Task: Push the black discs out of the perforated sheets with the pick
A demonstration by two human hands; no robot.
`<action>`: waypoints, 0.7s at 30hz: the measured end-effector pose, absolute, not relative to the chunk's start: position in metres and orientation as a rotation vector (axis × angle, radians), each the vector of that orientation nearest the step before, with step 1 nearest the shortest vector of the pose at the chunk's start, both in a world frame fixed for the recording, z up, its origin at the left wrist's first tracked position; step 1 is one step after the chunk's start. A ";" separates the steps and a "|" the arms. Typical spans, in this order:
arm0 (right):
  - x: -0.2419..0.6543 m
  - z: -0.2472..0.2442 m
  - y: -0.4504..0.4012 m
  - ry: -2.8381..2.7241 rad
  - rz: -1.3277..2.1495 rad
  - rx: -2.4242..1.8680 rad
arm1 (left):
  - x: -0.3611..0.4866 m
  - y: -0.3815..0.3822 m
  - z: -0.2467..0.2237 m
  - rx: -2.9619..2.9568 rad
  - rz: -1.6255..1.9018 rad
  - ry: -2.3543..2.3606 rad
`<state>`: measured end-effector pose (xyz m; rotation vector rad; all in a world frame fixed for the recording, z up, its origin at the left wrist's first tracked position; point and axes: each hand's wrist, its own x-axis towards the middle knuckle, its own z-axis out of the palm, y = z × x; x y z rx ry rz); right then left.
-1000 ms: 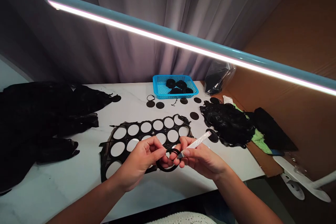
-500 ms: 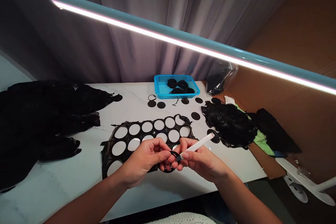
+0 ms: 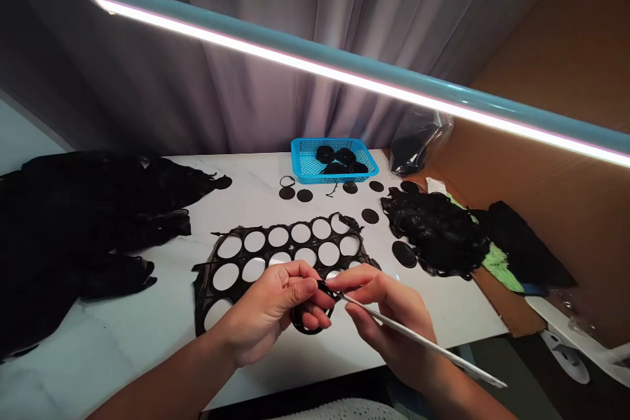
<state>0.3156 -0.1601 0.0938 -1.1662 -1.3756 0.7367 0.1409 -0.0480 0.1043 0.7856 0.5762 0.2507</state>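
Between thumb and fingers my left hand [image 3: 290, 298] grips a black ring [image 3: 308, 330], which hangs low in front of the palm. My right hand [image 3: 388, 308] is closed around a thin white tool [image 3: 423, 340]; its dark tip touches the ring's upper right side, and its long end points down to the right. Behind both hands lies a black sheet with round cut-outs [image 3: 290, 246], partly covered by my fingers. A black disc [image 3: 404, 254] rests on the table to the right of it.
A blue basket [image 3: 302, 177] with black pieces stands at the back, small black discs before it. Black material [image 3: 54, 230] covers the left side; a black heap [image 3: 433, 230] lies right. A lit lamp bar [image 3: 295, 56] crosses above, and a clear bag [image 3: 418, 144] stands back right.
My right hand has turned, so the white tool now points down to the right instead of up. The black ring shows more openly below my left fingers. The view has shifted slightly.
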 end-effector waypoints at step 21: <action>0.310 0.089 -0.157 -1.248 0.855 -1.175 | 0.140 -0.051 0.107 0.692 0.194 0.602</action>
